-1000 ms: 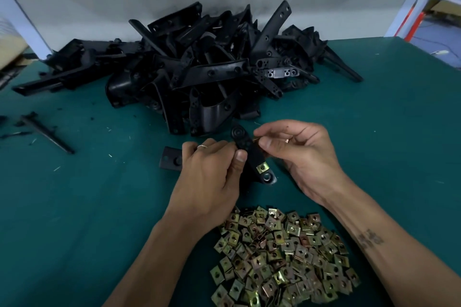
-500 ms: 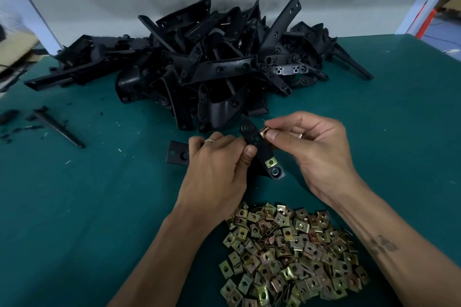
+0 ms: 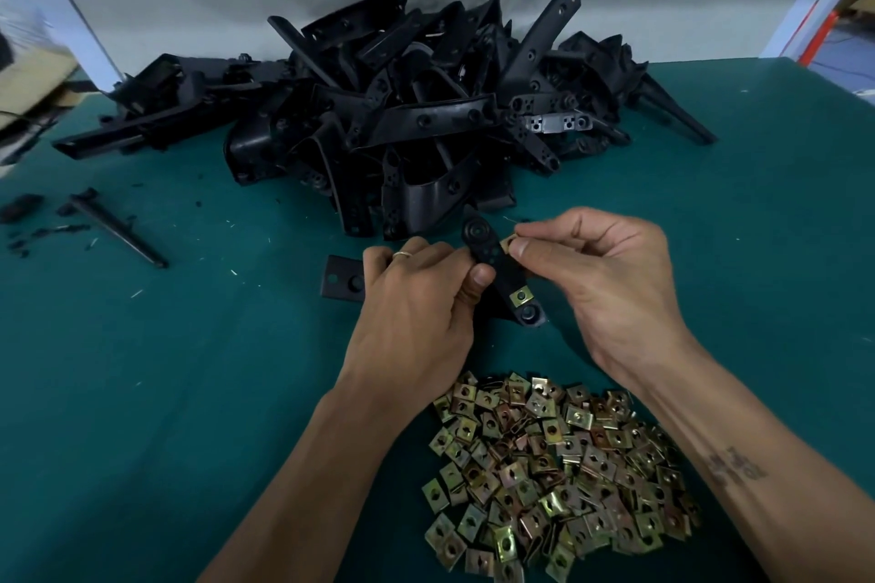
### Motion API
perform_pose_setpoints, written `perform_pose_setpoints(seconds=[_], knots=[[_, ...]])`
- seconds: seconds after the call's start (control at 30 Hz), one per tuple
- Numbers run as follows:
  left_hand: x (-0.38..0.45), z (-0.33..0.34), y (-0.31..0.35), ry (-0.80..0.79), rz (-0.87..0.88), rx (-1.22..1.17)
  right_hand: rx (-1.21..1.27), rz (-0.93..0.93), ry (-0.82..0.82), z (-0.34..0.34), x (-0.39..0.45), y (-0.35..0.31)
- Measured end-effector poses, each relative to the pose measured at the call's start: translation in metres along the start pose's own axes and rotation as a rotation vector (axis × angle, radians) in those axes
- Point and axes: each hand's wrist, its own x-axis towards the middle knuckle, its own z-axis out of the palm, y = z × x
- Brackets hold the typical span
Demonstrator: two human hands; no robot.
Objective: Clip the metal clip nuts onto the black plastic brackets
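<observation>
My left hand [image 3: 416, 308] grips a black plastic bracket [image 3: 497, 265] over the green table, thumb pressed on its middle. One brass clip nut [image 3: 520, 296] sits clipped near the bracket's lower end. My right hand [image 3: 601, 279] pinches another metal clip nut [image 3: 507, 244] between thumb and forefinger, touching the bracket's right edge near its upper end. A heap of loose clip nuts [image 3: 554, 473] lies in front of my hands. The bracket's other flat end [image 3: 341, 283] pokes out left of my left hand.
A big pile of black plastic brackets [image 3: 402, 123] fills the back of the green table [image 3: 165, 393]. A thin black strip [image 3: 118, 227] and small black scraps lie at the far left. A grey wall stands behind the pile.
The camera has shifted a little, so the scene sits slightly lower and to the right. My right hand has brought its clip nut against the bracket's edge; my left hand keeps its grip.
</observation>
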Motion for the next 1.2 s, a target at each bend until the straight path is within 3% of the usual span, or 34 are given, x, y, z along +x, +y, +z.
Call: perform_pose_setpoints(seconds=[0.33,0.5,0.8,0.97,1.1,1.2], knots=[[-0.001,-0.002,-0.001,0.006,-0.027,-0.044,-0.003,-0.036,0.018,0.006,-0.01,0.011],[-0.001,-0.006,0.0,-0.003,-0.004,-0.003,0.005,-0.074,-0.046,0.006,-0.015,0.014],[0.0,-0.003,-0.004,0.093,-0.088,0.02,0.002,0.167,-0.335,-0.007,-0.018,-0.003],[0.003,-0.016,0.013,0.16,-0.204,-0.043,-0.297,0.049,-0.262,-0.016,-0.02,-0.016],[0.013,-0.024,0.064,0.19,-0.329,-0.441,-0.513,-0.014,-0.142,-0.014,-0.053,-0.029],[0.009,-0.022,0.118,0.061,-0.26,-0.554,-0.478,-0.054,0.04,-0.025,-0.099,-0.037]])
